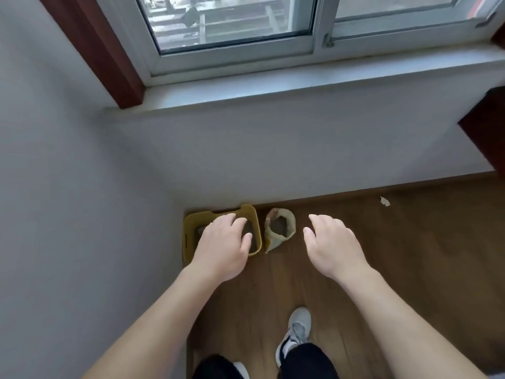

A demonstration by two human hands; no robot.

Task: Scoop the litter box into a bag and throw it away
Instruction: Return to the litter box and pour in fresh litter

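A yellow litter box point(191, 222) stands on the wood floor in the corner under the window, with dark litter inside. Right beside it sits an open tan bag point(288, 218) with dark litter showing in its mouth. I am standing, with both arms stretched out high above them. My left hand point(222, 246) hovers over the box with relaxed fingers and holds nothing, hiding much of the box's inside. My right hand point(332, 244) is spread in the air to the right of the bag, also with nothing in it. No scoop is in view.
White walls meet at the corner on the left, with a window sill point(273, 88) above. A small scrap point(385, 201) lies on the floor at the right. A dark wooden piece of furniture point(486, 127) stands at the far right. My grey shoe point(296, 332) is on the floor below.
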